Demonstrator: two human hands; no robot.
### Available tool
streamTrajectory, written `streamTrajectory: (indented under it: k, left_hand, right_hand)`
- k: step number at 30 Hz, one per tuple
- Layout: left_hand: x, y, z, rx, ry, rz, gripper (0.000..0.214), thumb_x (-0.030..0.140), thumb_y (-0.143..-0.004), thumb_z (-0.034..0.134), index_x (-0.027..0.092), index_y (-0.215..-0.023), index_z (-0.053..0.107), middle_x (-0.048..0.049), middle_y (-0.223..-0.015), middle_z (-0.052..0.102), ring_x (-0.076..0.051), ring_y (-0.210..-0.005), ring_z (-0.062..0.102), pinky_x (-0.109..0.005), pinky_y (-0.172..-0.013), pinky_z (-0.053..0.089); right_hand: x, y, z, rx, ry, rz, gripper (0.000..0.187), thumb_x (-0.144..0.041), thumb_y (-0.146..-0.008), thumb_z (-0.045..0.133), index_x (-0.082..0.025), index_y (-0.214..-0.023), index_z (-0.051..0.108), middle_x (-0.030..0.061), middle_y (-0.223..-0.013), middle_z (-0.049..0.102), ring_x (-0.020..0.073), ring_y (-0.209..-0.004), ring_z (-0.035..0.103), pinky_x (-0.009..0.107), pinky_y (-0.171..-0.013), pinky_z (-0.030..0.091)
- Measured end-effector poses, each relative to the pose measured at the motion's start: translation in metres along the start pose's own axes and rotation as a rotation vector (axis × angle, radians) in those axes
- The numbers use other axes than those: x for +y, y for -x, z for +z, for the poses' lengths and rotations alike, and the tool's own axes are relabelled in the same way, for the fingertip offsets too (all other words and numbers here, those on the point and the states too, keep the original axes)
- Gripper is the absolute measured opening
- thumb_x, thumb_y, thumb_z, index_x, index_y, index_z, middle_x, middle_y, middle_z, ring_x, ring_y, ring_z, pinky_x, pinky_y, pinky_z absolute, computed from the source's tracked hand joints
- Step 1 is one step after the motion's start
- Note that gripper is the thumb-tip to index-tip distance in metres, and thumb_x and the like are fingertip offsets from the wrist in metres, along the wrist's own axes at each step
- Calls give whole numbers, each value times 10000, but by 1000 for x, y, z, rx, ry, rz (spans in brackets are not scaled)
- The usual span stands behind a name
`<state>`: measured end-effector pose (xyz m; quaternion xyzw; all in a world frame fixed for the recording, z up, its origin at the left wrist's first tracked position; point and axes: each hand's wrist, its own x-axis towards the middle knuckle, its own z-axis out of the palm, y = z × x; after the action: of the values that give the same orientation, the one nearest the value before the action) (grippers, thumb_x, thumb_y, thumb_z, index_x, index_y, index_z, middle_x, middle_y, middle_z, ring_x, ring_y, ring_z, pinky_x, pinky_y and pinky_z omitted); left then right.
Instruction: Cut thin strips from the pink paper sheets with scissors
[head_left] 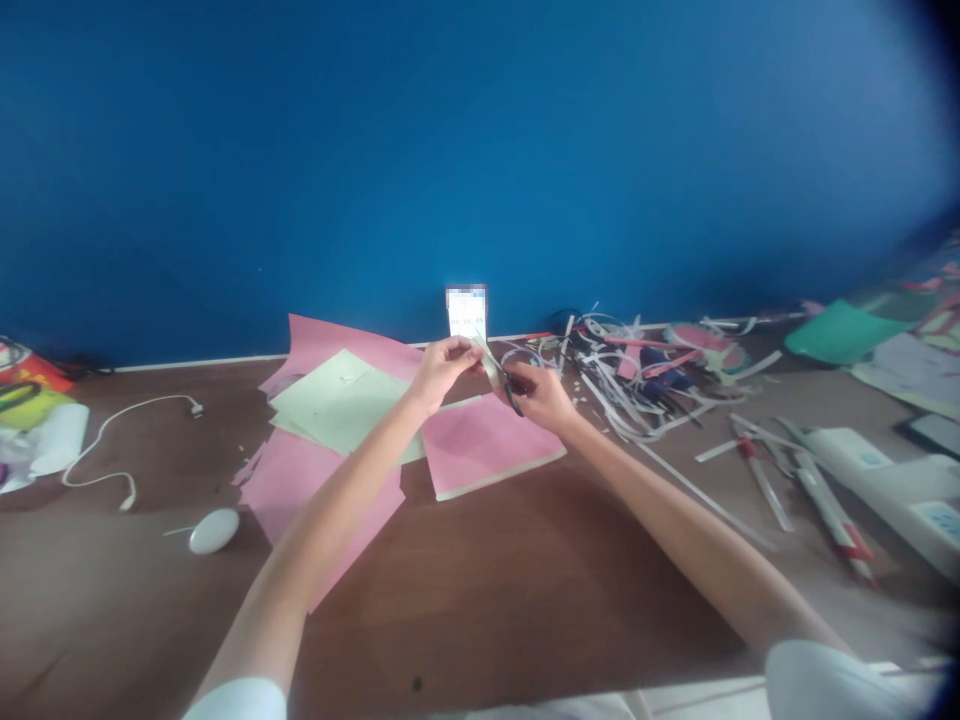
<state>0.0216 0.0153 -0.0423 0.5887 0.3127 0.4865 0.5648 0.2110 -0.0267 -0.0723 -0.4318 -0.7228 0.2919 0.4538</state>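
Observation:
My left hand (442,368) pinches a small pale strip of paper (491,366) held up above the table. My right hand (541,393) is closed round a pair of dark-handled scissors (510,388), whose blades meet the strip. Both hands hover over a stack of pink paper sheets (487,445) and a pale green sheet (341,400) lying on the brown table (525,590).
A heap of white and pink paper strips (630,385) lies to the right, with pens (829,505) and white packets beyond. A white cable (127,440) and a white oval object (214,530) lie at the left. A phone (466,313) leans on the blue wall.

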Motion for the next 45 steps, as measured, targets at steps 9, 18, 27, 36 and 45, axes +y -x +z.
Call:
streamTrajectory:
  k: [9,18,27,36,45]
  left_hand:
    - [-1,0,-1,-11,-4,6,296,412,-746,730,134,-827,670,-41,-753,660,-121,-680,612,-262,-681,502]
    - [-2,0,-3,-19,-22,-8,313,427,-740,730,133,-827,667,-49,-757,669,-124,-681,615,-266,-685,506]
    - [1,1,-5,-50,-79,-56,313,429,-735,726,138,-824,653,-40,-727,664,-138,-684,625,-298,-721,503]
    - [2,0,-9,-20,-144,-83,320,432,-748,707,144,-867,635,-45,-805,674,-131,-688,626,-270,-670,491]
    - [8,-3,-22,-22,-64,-195,350,466,-758,692,151,-895,626,-50,-838,683,-122,-655,643,-235,-612,492]
  right_hand:
    - [-3,0,1,26,45,1,194,-317,-764,620,-160,-865,673,-20,-619,497,102,-574,388,220,-533,324]
    - [-1,2,0,41,71,24,165,-245,-732,603,-152,-840,687,-30,-583,472,95,-559,363,213,-522,304]
    - [5,2,2,41,-2,45,155,-233,-749,582,-165,-837,690,-18,-593,518,101,-549,418,223,-512,338]
    - [5,-4,0,47,-405,278,344,-333,-707,700,-149,-993,651,-6,-579,583,113,-471,498,224,-391,348]
    - [15,-5,-19,-276,-1050,674,343,-367,-740,663,-177,-1020,604,-45,-577,496,57,-432,320,167,-331,130]
